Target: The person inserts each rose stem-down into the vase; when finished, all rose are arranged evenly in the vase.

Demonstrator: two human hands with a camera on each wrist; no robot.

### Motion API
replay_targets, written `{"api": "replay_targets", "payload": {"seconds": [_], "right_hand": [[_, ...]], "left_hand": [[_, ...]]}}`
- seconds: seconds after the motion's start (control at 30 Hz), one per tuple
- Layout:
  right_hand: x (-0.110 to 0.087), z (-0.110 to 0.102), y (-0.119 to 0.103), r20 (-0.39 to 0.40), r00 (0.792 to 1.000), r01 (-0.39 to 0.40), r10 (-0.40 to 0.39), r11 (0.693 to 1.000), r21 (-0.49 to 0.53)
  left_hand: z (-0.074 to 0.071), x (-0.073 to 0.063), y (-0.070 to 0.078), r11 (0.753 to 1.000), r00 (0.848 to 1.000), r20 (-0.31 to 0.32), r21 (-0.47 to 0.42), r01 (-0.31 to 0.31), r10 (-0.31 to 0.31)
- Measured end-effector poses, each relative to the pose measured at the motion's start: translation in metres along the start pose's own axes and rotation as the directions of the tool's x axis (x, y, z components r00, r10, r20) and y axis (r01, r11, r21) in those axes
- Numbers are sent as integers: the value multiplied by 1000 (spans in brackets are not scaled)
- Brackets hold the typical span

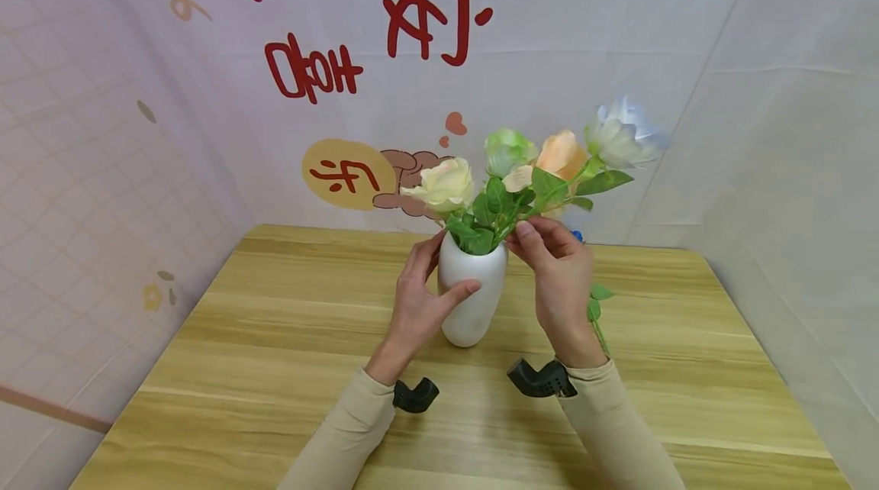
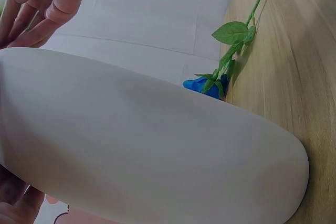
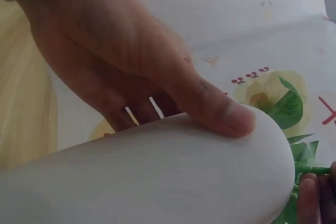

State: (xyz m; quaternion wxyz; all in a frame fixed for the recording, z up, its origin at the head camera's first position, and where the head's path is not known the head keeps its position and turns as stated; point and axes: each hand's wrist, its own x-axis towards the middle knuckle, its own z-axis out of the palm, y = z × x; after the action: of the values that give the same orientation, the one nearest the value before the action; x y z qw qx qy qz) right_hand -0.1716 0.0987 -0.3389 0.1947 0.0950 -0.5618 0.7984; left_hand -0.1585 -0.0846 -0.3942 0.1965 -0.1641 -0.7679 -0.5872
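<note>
A white vase (image 1: 472,299) stands on the table, its mouth full of leafy stems. My left hand (image 1: 427,293) grips its upper side, thumb across the front; the right wrist view shows that thumb (image 3: 239,118) near the rim. At the mouth, my right hand (image 1: 559,276) pinches a green flower stem (image 3: 315,170) between thumb and fingers. Above the vase are a cream rose (image 1: 446,185), a green flower (image 1: 510,150), a peach rose (image 1: 561,156) and a pale blue-white flower (image 1: 623,135), which leans far right. Which bloom the pinched stem carries is hard to tell.
A blue flower (image 2: 207,86) lies on the wooden table (image 1: 288,337) to the right of the vase, partly hidden behind my right hand in the head view. Printed white cloth walls (image 1: 563,32) enclose the back and sides.
</note>
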Motion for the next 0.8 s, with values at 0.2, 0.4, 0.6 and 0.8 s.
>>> {"api": "replay_targets", "payload": {"seconds": [0.2, 0.4, 0.6, 0.8], "right_hand": [[-4, 0, 5, -3, 1000, -20, 20, 999, -39], [-7, 1, 9, -13, 1000, -9, 8, 997, -80], [-9, 3, 15, 9, 1000, 15, -14, 996, -89], [-12, 2, 19, 7, 1000, 14, -13, 986, -167]], "left_hand": [[0, -1, 1, 1000, 1000, -2, -3, -5, 5], [1, -1, 1, 1000, 1000, -6, 5, -10, 10], [1, -1, 1, 1000, 1000, -8, -3, -14, 14], [2, 0, 1, 1000, 1000, -6, -3, -6, 6]]}}
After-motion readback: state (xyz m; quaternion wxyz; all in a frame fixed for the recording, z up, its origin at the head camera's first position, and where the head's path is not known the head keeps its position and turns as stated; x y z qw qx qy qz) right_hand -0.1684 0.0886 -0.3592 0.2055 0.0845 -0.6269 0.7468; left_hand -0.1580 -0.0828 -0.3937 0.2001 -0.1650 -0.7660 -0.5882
